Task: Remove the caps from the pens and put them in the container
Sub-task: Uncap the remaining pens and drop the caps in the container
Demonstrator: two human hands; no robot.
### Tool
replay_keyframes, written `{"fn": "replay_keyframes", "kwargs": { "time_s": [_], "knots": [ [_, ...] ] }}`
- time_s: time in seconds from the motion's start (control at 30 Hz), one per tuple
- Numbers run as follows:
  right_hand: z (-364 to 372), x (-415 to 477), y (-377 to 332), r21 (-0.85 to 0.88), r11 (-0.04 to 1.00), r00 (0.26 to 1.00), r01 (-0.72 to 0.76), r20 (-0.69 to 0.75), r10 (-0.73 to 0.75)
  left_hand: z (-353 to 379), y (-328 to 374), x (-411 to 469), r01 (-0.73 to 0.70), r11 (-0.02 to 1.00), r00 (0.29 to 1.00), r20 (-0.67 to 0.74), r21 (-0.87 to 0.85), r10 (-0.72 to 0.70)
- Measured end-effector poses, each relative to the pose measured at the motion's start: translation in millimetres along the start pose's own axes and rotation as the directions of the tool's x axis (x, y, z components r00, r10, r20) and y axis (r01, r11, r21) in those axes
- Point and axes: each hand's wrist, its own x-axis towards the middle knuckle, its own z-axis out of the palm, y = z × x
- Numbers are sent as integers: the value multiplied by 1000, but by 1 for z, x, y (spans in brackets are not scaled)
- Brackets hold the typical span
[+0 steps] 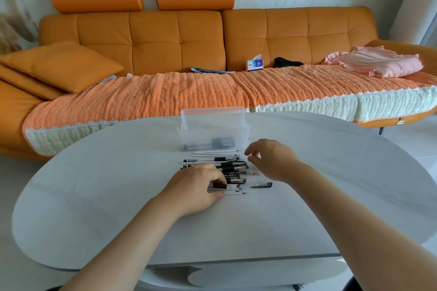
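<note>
Head view. We see the pens laid side by side in a tight row at the middle of the pale oval worktop, their barrels running left to right, several with black grips and caps. The ribbed clear container stands just behind the row, on the far side, with some dark items showing through its front wall. The left hand rests on the near end of the row. Its fingers are curled over the near pen and grip it at its black collar, so that the white barrel projects to the right from under the fingertips. The right hand hovers above the worktop just right of the row and touches no pen. Its fingers are loosely bent, thumb and forefinger apart, and we see nothing held between them. A loose black cap lies on the worktop below this hand, apart from the row, and a small dark piece lies between that cap and the pens. Beyond the worktop stands an orange sofa carrying a tissue box and a pink cloth.
</note>
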Motion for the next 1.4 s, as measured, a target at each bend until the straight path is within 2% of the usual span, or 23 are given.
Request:
{"fn": "replay_keyframes", "kwargs": {
  "time_s": [0.37,0.63,0.8,0.97,1.13,1.4],
  "knots": [
    [12,24,-7,-72,997,999,40,1,-40,1,-5,10,-19,1000,1000,0,-12,19],
    [11,24,-10,-103,995,999,-4,47,9,-3,-8,5,-3,999,1000,-5,-37,3],
    [10,19,-5,-143,990,999,-19,36,24,-6,-6,2,20,997,996,-89,-80,-27],
    [-3,10,-1,-141,990,999,-20,-37,15,-9,-9,5,27,999,962,-269,-32,-35],
    [-9,-9,-11,-19,998,996,56,-73,-57,-13,-12,8,77,995,894,-447,63,-40],
    [-8,-33,-17,86,987,989,139,-71,-133,-14,-9,5,118,991,909,-410,68,-81]
  ]
}}
